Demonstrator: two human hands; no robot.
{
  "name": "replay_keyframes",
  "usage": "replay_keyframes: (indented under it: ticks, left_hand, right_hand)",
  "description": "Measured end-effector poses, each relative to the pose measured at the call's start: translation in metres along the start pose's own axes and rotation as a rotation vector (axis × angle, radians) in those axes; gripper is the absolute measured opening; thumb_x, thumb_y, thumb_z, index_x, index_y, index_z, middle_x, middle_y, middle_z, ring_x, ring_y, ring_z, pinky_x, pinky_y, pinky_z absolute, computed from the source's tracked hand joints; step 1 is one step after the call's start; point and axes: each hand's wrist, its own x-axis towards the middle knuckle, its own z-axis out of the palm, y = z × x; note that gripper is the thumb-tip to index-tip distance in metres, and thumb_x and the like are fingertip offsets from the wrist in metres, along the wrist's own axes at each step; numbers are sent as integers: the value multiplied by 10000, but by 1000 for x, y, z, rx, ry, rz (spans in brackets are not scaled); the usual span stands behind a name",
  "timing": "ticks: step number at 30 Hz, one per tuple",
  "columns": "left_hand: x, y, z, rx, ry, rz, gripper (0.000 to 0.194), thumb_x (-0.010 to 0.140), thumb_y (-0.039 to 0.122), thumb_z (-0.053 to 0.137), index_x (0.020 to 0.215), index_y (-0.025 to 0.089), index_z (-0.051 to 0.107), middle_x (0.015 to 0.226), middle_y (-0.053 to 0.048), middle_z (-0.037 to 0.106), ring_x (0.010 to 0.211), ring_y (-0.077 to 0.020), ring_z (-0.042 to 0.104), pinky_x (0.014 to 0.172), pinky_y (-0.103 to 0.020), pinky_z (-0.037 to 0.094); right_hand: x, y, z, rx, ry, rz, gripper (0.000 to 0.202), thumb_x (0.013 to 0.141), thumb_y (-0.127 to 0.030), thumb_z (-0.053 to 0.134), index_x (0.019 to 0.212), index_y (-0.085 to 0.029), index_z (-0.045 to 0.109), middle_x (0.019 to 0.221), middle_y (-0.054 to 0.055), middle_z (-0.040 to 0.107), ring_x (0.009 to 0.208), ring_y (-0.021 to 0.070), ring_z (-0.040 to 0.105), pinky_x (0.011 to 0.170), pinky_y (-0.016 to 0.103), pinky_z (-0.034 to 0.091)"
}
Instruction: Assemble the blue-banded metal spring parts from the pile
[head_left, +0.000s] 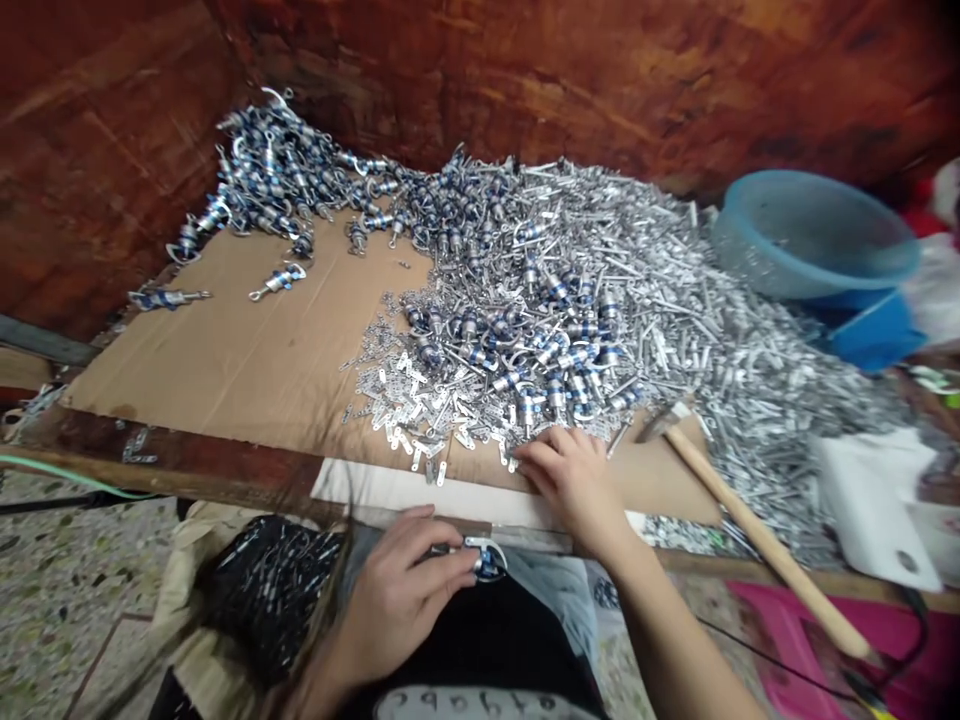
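Note:
My left hand [401, 590] grips a small silver-and-blue metal fitting [486, 560] at the table's near edge, close to my body. My right hand [574, 480] rests palm down on the cardboard sheet [247, 360], its fingertips among the small flat perforated metal strips [409, 415] at the front of the heap. Whether those fingers pinch a strip is hidden. Behind the strips lies a large pile of silver rods and blue-banded fittings [570, 300]. A second heap of assembled blue-and-silver fittings [277, 180] sits at the far left.
A wooden-handled hammer [757, 530] lies right of my right hand. A blue plastic basin [817, 240] stands at the far right, a white container [874, 500] below it. A dark bag of parts [270, 590] hangs at my left. Reddish wooden walls [525, 80] enclose the bench.

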Motion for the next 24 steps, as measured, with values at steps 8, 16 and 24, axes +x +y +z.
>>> replay_keyframes:
  ticks: [8, 16, 24]
  left_hand:
    - [12, 4, 2, -7, 35, -11, 100, 852, 189, 576, 884, 186, 670, 802, -34, 659, 784, -138, 634, 708, -225, 546]
    - [18, 7, 5, 73, 121, -27, 200, 862, 287, 569, 1019, 186, 642, 861, -44, 704, 839, -162, 669, 762, -243, 559]
    - [26, 15, 4, -248, 58, -177, 58, 807, 168, 624, 809, 175, 682, 783, -36, 650, 710, -128, 644, 644, -208, 544]
  right_hand:
    - [10, 6, -13, -3, -65, -153, 101, 870, -226, 530, 789, -191, 578, 842, 49, 572, 824, 211, 474, 746, 356, 335]
    - [-37, -32, -27, 679, -60, -67, 102, 842, -193, 583, 813, -211, 487, 763, -3, 568, 742, 143, 524, 643, 249, 411]
    - [-54, -23, -15, 749, 45, -103, 189, 826, -279, 614, 977, -229, 512, 878, 19, 587, 843, 162, 539, 723, 282, 439]
